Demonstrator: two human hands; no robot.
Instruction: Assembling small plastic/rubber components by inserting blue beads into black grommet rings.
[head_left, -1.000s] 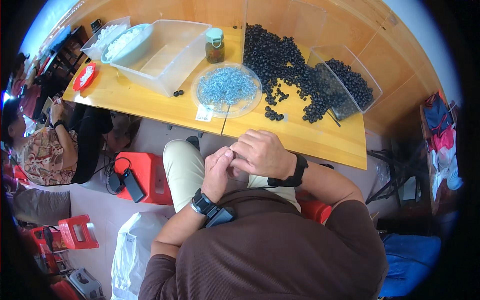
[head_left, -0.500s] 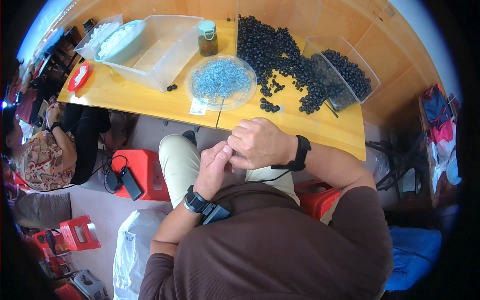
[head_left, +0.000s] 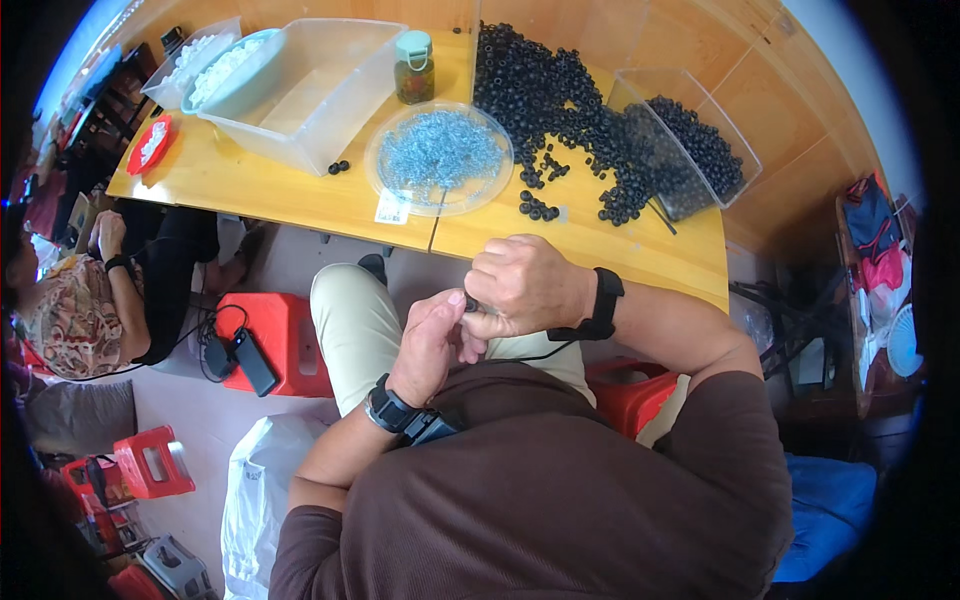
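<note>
A small black part (head_left: 470, 303) is pinched between the fingertips of the left hand (head_left: 432, 343) and the right hand (head_left: 524, 287), which are pressed together above the lap, just below the near edge of the wooden table (head_left: 300, 195). Both hands are closed around it; most of the part is hidden by the fingers, so its shape cannot be told. A black band is worn on each wrist.

On the table, a round clear dish of small blue-grey metal pieces (head_left: 438, 155) is set near the front edge, with a heap of black beads (head_left: 560, 95) spread behind and to the right of it and spilling beside a clear tilted box of more beads (head_left: 690, 150). A jar with a pale green lid (head_left: 413, 67) stands behind the dish, and a large clear tub (head_left: 320, 85) lies to the left.

Compared with half a second earlier, the hands are found in nearly the same place and the same closed pose; the whole scene has shifted slightly in the view, and nothing on the table has been moved. Another person is seated at the left edge.
</note>
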